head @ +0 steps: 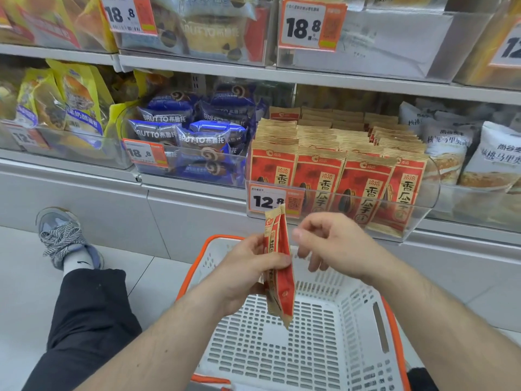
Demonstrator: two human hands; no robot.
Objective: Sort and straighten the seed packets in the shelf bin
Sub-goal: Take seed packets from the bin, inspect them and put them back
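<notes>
Shop shelf bin point(423, 210) holds upright seed packets point(363, 182). Left hand point(248, 266) grips held packets point(279, 266) over a basket point(352, 320); right hand point(335, 244) hovers loosely curled, empty.

held packets point(279, 266): edge-on, fronts unreadable, count unclear
bin point(423, 204) rear rows: only top edges show
basket point(324, 334): near end cut off by bottom edge
right price tag point(507, 46): cut off by frame edge

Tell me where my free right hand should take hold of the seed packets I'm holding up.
Pinch the top seam of the red seed packets from the right; they stand edge-on, and the left hand already wraps their middle.
</notes>
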